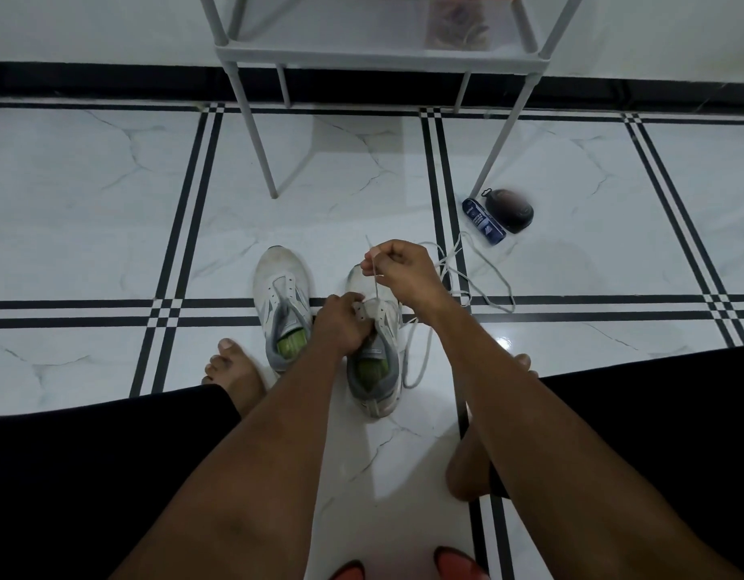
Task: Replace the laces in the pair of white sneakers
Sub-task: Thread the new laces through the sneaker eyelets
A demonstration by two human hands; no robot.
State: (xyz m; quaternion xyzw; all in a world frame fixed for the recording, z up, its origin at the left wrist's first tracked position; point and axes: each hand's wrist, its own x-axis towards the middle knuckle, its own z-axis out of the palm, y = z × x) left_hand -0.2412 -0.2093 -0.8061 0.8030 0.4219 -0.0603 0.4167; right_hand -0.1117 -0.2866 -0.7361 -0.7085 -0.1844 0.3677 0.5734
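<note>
1. Head view. Two white sneakers stand side by side on the tiled floor [110, 169], toes pointing away from the person, near the middle of the floor and straddling a black double stripe.
2. Left sneaker [283, 303]: eyelets bare, no lace in it, tongue open, green insole showing.
3. Right sneaker [376, 362]: being worked on. The left hand [341, 324] is curled over its tongue and eyelet row, gripping the upper to steady it.
4. The right hand [397, 265] is raised above the toe of that shoe, fingers closed in a pinch on a lace [374, 282], which runs taut down to the eyelets.
5. The rest of that lace loops slack along the shoe's right side. More loose lace [483, 282] lies in a tangle on the floor further right; whether it is the same one cannot be told.
6. Beyond, near a rack leg [494, 152]: a blue tube [484, 221] touching a dark rounded object [510, 209].
7. Judgement: early to middle stage. One shoe stripped and awaiting a lace; the other mid-threading or mid-unthreading, which cannot be told. Both shoes are left to finish.
</note>
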